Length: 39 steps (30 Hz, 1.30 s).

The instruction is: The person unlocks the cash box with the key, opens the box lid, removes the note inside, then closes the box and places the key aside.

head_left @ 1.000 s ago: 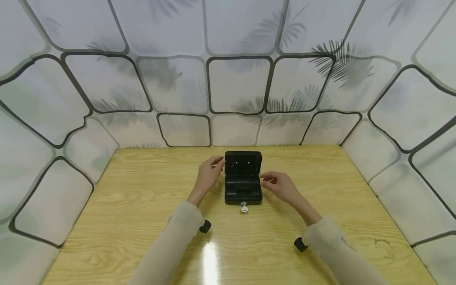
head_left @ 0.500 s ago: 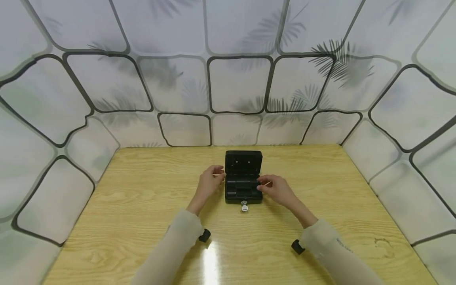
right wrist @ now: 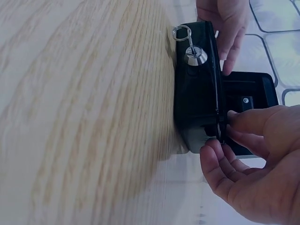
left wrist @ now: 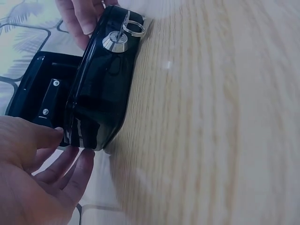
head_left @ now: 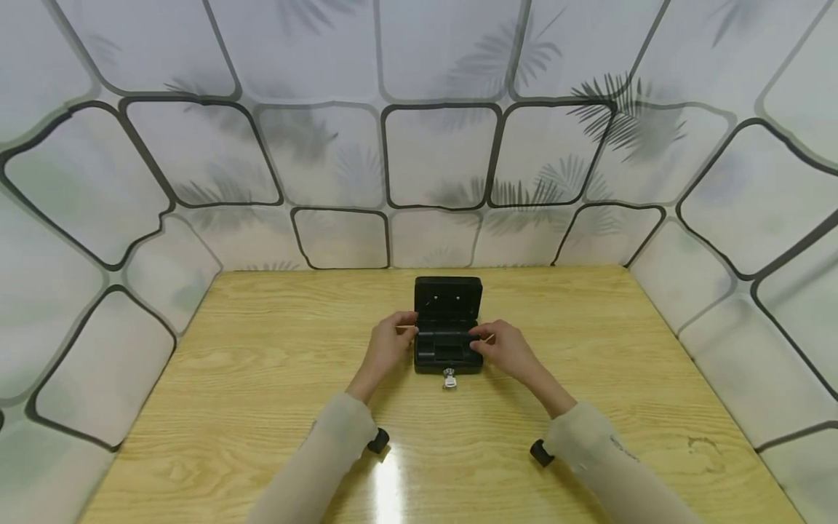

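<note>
A small black cash box [head_left: 424, 360] stands on the table with its lid [head_left: 448, 297] raised at the back and a black compartmented tray [head_left: 449, 340] inside. My left hand [head_left: 388, 343] is at the box's left side, thumb at the rim and fingers against the outer wall in the left wrist view. On the opposite side, my right hand [head_left: 509, 348] pinches the rim between thumb and fingers. The box's front lock [left wrist: 115, 42] holds a key with a metal ring [left wrist: 135, 29]. Whether the fingertips also touch the tray is hidden.
The box rests on a light wood-grain table [head_left: 275, 349]. A pale patterned wall [head_left: 432, 160] with dark outlines and leaf shapes borders the table at the back and both sides. Light reflects off the table's near part.
My right hand has moved left onto the box's right rim. The left hand has come down from beside the lid to the left rim. The box has barely moved.
</note>
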Motion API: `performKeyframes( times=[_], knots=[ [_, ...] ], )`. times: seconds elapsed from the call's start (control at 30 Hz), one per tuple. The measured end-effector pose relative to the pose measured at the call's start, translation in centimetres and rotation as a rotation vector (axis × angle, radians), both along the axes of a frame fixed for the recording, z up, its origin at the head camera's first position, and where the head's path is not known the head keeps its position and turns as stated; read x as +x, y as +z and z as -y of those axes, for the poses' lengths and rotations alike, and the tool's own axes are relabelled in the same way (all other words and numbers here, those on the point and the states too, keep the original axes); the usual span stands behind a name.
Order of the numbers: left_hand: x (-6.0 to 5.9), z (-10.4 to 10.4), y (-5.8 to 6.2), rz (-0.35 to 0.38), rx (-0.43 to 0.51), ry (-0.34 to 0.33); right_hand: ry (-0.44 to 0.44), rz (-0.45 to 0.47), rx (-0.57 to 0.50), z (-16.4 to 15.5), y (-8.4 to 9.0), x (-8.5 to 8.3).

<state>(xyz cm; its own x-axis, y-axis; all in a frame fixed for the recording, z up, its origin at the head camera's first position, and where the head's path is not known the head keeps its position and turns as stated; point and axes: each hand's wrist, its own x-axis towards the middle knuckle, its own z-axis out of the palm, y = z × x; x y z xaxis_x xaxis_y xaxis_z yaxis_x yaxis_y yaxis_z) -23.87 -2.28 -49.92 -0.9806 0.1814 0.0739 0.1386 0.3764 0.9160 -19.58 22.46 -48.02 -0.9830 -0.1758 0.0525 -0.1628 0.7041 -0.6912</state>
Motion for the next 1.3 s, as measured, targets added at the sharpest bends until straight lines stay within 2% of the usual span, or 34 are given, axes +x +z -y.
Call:
performKeyframes(
  times=[0.4,0.63,0.93,1.3],
  knots=[
    [-0.3,0.1,-0.4,0.021,-0.034,-0.02,-0.003,-0.032,0.091,0.5,0.0,-0.1],
    [-0.4,0.4,-0.8,0.02,-0.031,-0.046,0.006,-0.007,0.139,0.9,0.5,-0.3],
    [-0.5,0.4,-0.7,0.041,-0.005,-0.047,-0.009,-0.005,0.168,1.2,0.7,-0.5],
    [-0.5,0.3,-0.6,0.076,-0.025,-0.038,-0.023,-0.062,0.195,1.4,0.8,-0.5]
  ],
)
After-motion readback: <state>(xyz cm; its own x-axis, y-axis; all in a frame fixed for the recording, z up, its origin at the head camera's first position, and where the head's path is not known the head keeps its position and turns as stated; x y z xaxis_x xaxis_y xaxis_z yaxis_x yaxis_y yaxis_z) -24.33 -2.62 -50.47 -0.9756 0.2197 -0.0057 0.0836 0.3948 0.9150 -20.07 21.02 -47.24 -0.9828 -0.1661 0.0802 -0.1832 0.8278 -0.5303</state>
